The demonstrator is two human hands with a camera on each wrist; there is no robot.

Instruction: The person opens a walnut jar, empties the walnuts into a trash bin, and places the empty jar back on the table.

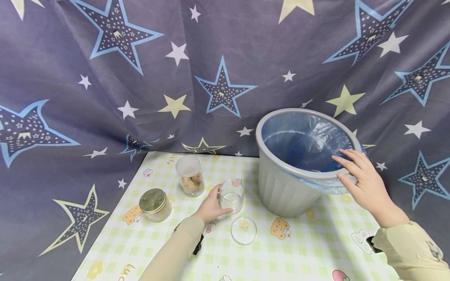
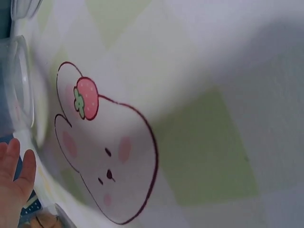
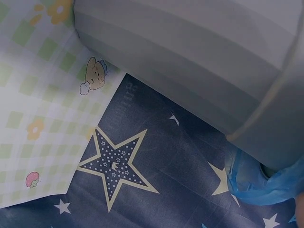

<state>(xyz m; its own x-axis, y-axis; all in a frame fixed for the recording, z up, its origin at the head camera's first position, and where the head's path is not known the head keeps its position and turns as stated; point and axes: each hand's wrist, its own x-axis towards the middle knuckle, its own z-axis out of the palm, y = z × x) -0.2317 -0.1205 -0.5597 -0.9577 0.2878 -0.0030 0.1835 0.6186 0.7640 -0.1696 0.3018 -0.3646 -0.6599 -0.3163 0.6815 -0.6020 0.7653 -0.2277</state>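
My left hand [image 1: 210,205] is beside a clear, lidless jar [image 1: 233,197], its fingers along the left side and its thumb extended in front. In the left wrist view the fingers [image 2: 12,164] look spread and fairly straight near the jar [image 2: 19,90]; contact is hard to tell. A round clear lid [image 1: 244,230] lies in front of the jar. At the right rim of a grey trash bin [image 1: 286,193], my right hand [image 1: 365,183] reaches over with fingers extended. A blue bag [image 1: 313,144] lines the bin and folds over its rim.
Left of the jar stand a clear container of brown pieces [image 1: 191,181] and a short jar with a gold lid [image 1: 155,204]. A checked cloth [image 1: 281,257] covers the table. Behind hangs a star-patterned dark curtain [image 1: 225,31].
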